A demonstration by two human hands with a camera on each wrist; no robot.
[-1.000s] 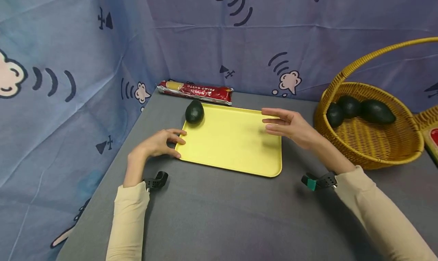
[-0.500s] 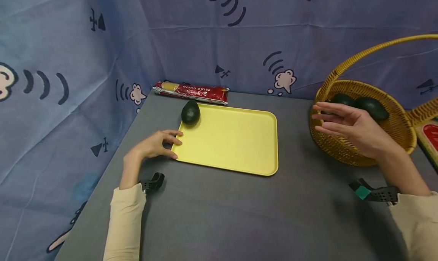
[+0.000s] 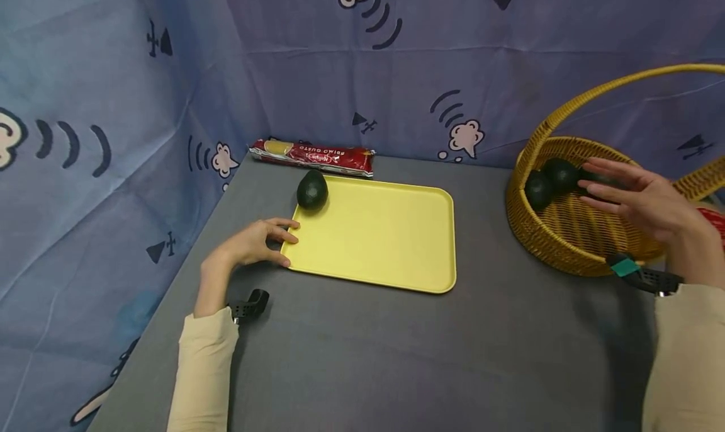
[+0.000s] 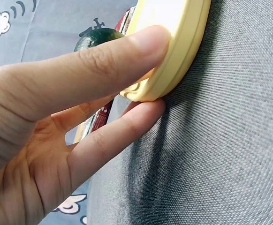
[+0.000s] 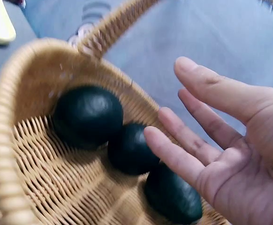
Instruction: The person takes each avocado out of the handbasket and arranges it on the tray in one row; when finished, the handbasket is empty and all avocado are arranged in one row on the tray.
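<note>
Shining dark green, three rounded avocados (image 5: 88, 116) lie near the unclenched right hand (image 3: 651, 202); the left hand (image 3: 252, 243) grips a yellow tray (image 3: 374, 237)

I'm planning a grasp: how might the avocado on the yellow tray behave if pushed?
The avocado would probably roll, given its rounded, tapered shape. Its sheen suggests smooth, possibly slippery skin. The yellow tray has a low rim that may not stop it.

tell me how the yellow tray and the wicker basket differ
The yellow tray is flat and shallow; the wicker basket has high walls and an arched handle. The tray is smooth and rectangular, the basket woven and rounded. One avocado sits at the tray's far left corner; three avocados lie inside the basket. Both stand on the gray table.
</note>
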